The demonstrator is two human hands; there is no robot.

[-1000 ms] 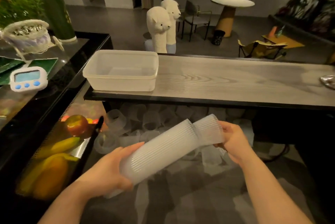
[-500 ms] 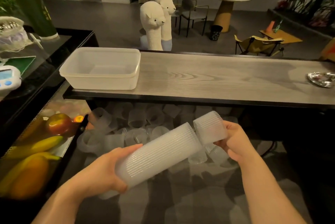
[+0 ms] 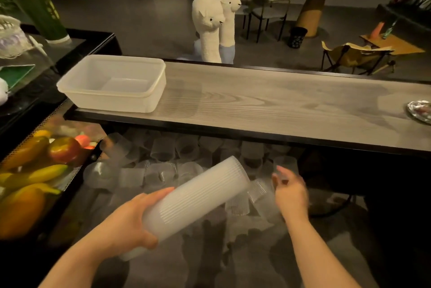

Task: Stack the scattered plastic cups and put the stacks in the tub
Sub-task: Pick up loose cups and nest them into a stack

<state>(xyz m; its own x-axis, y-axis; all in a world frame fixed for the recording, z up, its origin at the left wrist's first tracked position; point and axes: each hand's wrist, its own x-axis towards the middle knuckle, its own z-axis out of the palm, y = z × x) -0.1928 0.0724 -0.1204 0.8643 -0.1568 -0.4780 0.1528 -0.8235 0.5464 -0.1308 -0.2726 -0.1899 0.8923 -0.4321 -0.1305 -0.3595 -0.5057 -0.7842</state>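
My left hand (image 3: 126,222) grips a long stack of translucent ribbed plastic cups (image 3: 198,196), held slanted with its open end up and to the right. My right hand (image 3: 290,191) hovers just right of the stack's top end, fingers apart, holding nothing. Several loose cups (image 3: 163,150) lie scattered on the low dark surface under the counter. The white plastic tub (image 3: 112,83) stands empty at the left end of the grey wooden counter (image 3: 279,101).
A tray of fruit (image 3: 35,171) sits at the left, beside a black glass-topped counter (image 3: 70,54). A silver dish (image 3: 419,110) rests at the counter's far right. Two plush alpacas (image 3: 210,24), chairs and a round table stand beyond.
The single cup my right hand held has gone onto the stack's top end. My right hand has let go and drawn off to the right. The view has swung slightly.
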